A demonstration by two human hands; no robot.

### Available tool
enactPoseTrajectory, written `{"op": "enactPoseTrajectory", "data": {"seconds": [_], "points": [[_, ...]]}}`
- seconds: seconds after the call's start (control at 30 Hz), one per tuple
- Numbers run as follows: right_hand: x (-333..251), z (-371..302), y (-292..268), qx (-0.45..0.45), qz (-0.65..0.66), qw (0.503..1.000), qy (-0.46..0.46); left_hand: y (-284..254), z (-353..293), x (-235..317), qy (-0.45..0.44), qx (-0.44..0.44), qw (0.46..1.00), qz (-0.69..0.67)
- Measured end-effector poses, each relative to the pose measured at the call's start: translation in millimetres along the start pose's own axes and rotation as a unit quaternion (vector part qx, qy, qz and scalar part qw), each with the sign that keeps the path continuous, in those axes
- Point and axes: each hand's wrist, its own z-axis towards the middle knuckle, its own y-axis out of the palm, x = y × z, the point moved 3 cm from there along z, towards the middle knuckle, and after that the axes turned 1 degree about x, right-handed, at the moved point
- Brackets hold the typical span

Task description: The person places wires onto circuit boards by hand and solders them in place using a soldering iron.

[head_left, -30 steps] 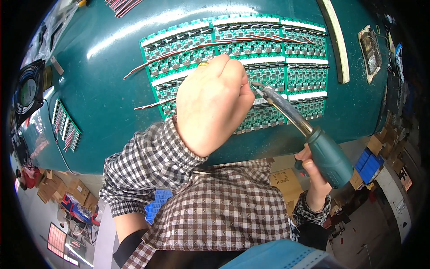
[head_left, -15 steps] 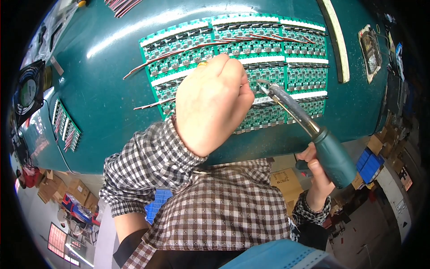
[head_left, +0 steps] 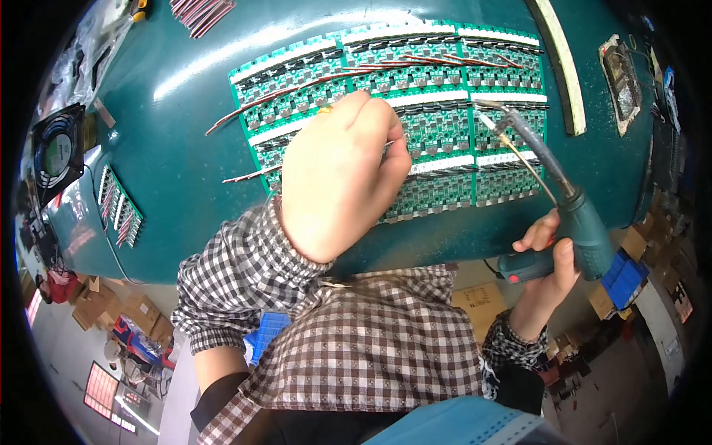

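Observation:
Rows of green circuit boards (head_left: 437, 137) with white strips and black leads lie on the bench in front of me. My left hand (head_left: 337, 174) is closed in a pinch over the middle of the boards; what its fingertips hold is hidden. My right hand (head_left: 552, 263) grips a green pistol-style soldering gun (head_left: 586, 230) by its handle. Its metal tip points up and left over the right-hand boards. Red and black wires (head_left: 297, 85) lie across the upper rows. Another wire (head_left: 248, 176) sticks out left of my left hand.
A black fan (head_left: 58, 152) stands at the left, near a small strip of boards with wires (head_left: 119, 206). A wire bundle (head_left: 202, 15) lies at the far edge. On the right are a long pale bar (head_left: 560, 70) and a dirty shallow tray (head_left: 620, 85).
The soldering gun has moved right, and its tip has gone from near my left fingers to the right-hand boards. My left hand has shifted slightly left, still pinched.

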Motion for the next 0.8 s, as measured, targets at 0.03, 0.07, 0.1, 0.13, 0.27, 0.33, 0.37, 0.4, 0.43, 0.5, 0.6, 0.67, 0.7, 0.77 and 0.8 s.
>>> {"op": "enactPoseTrajectory", "data": {"seconds": [0.03,0.07,0.1,0.13,0.27,0.33,0.37,0.4,0.43,0.5,0.6,0.67,0.7,0.77,0.8], "points": [[2,2,-3,0.001,0.023,1.000,-0.002,0,-1,0,-0.002,-0.007,1.000,0.004],[4,5,-7,0.001,0.047,0.999,-0.004,-2,-2,1,-0.002,-0.009,1.000,0.006],[7,7,-12,-0.033,0.065,0.997,-0.003,-5,-5,2,0.002,-0.011,1.000,0.013],[10,10,-18,-0.035,0.068,0.997,0.000,-8,-9,4,0.006,-0.012,1.000,0.022],[19,22,-25,-0.077,0.127,0.989,0.018,-11,-26,14,0.007,-0.007,0.999,0.037],[24,27,-28,-0.081,0.145,0.986,0.025,-6,-35,14,0.037,-0.020,0.997,0.067],[27,30,-30,-0.082,0.148,0.985,0.026,-6,-35,15,0.048,-0.030,0.995,0.084],[31,32,-32,-0.078,0.176,0.981,0.031,-6,-33,17,0.047,-0.030,0.995,0.086],[34,33,-34,-0.074,0.205,0.975,0.037,-6,-32,20,0.039,-0.033,0.994,0.098],[37,35,-37,-0.092,0.231,0.968,0.037,-7,-31,23,0.031,-0.038,0.992,0.113],[37,35,-38,-0.112,0.253,0.960,0.033,-6,-31,24,0.030,-0.039,0.992,0.118],[37,35,-37,-0.118,0.254,0.960,0.030,-5,-33,22,0.031,-0.032,0.992,0.117],[38,35,-37,-0.124,0.258,0.958,0.029,-5,-33,22,0.031,-0.032,0.992,0.118],[39,35,-38,-0.130,0.262,0.956,0.029,-5,-33,23,0.031,-0.038,0.991,0.121],[39,35,-37,-0.132,0.263,0.955,0.030,-6,-33,23,0.030,-0.038,0.991,0.122]]}}
